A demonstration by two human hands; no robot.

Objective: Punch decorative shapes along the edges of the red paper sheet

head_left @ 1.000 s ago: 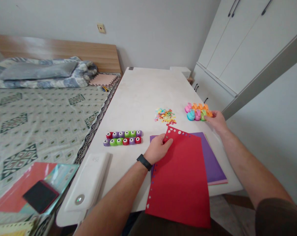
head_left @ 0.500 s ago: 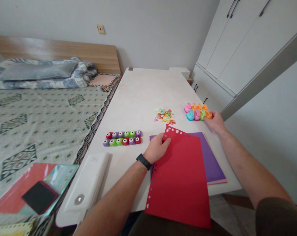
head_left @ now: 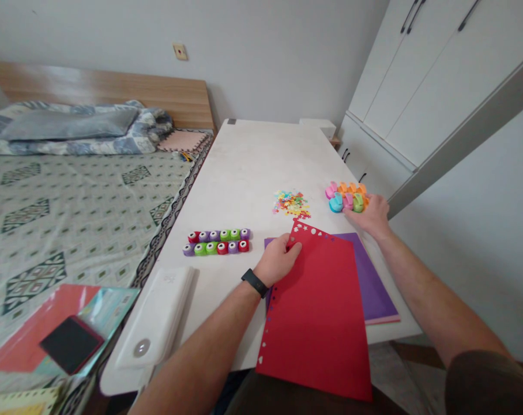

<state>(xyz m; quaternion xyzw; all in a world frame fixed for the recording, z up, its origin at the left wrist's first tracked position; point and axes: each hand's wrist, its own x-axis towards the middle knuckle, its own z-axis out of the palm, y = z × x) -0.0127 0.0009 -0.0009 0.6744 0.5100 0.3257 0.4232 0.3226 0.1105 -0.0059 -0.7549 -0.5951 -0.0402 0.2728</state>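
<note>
Head view:
- Risk: the red paper sheet (head_left: 315,323) overhangs the table's (head_left: 248,167) near edge and lies on a purple sheet (head_left: 371,276), so it could slide off if the left hand lets go.
- Risk: its top corner sits just below the loose paper cutouts (head_left: 290,203); pushing it forward could scatter them.
- Risk: a careless sweep of the right hand (head_left: 370,216) could shove the pastel cluster of craft punches (head_left: 345,197) toward those cutouts.
- Left hand (head_left: 277,260): reaches forward, fingers lying on the sheet's upper part; whether they pinch it cannot be told.
- Right hand: arm stretched forward, fingers against the cluster's near side, neither visibly clenched nor clearly grasping a punch.
</note>
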